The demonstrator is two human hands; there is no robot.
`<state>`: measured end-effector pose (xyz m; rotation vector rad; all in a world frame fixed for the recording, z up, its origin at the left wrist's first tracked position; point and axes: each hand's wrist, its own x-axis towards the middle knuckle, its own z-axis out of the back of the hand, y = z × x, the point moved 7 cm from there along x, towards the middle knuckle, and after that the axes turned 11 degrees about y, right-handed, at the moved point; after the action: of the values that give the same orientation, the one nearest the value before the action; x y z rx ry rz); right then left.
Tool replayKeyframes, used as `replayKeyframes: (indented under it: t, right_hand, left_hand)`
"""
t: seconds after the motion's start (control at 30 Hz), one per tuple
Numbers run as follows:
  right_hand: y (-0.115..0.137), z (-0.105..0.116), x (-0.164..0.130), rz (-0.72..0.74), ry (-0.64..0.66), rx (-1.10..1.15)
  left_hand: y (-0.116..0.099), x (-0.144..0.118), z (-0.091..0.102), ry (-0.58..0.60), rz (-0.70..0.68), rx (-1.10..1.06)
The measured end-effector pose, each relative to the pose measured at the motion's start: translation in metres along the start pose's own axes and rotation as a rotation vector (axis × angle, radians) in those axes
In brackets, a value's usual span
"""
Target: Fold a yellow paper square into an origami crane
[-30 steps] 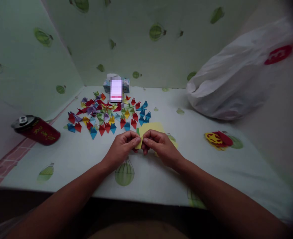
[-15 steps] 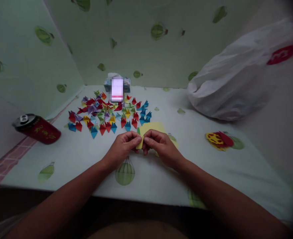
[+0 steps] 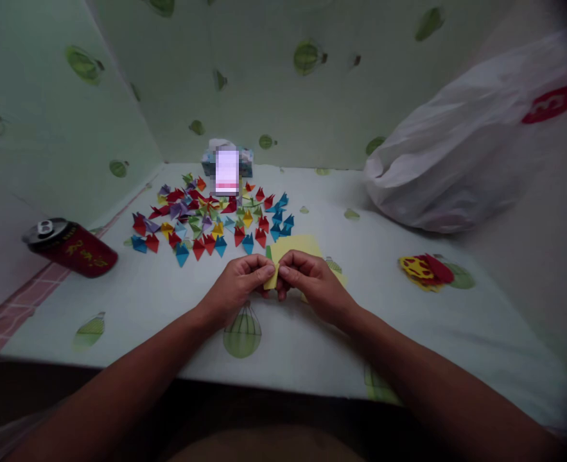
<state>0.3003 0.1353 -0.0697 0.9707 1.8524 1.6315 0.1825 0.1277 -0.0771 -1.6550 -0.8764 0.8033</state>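
Between my two hands is a small folded piece of yellow paper (image 3: 272, 280), pinched over the table. My left hand (image 3: 241, 282) grips its left side with thumb and fingers closed. On the right side, my right hand (image 3: 311, 279) pinches the same paper, its thumb close to the left thumb. The fingers cover much of the paper. Just behind the hands lie yellow paper sheets (image 3: 298, 244), partly hidden by my right hand, with a bit of green paper (image 3: 268, 252) at their left. Beyond them spreads a crowd of small folded paper figures (image 3: 209, 244) in many colours.
A red drink can (image 3: 83, 251) lies tilted at the left. A lit phone (image 3: 227, 170) leans before a tissue box (image 3: 209, 163) at the back. At the right are a large white plastic bag (image 3: 437, 167) and red and yellow cut-out pieces (image 3: 420, 269). The tablecloth (image 3: 158, 333) has balloon prints.
Both hands stay nearly in place, still pinching the yellow paper. The view has shifted very slightly.
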Motion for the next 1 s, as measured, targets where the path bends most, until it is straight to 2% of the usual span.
replayKeyframes:
  t: [0.57,1.0]
  right_hand:
    - [-0.0011,-0.0027,0.0009,-0.005,0.035,0.035]
    - [0.0015,-0.0022,-0.0004,-0.010,-0.004,-0.012]
  left_hand:
    - [0.0065,0.0023,-0.0050,0.091,0.074,-0.203]
    - [-0.0005,0.0005,0.0005,0.008,-0.017,-0.012]
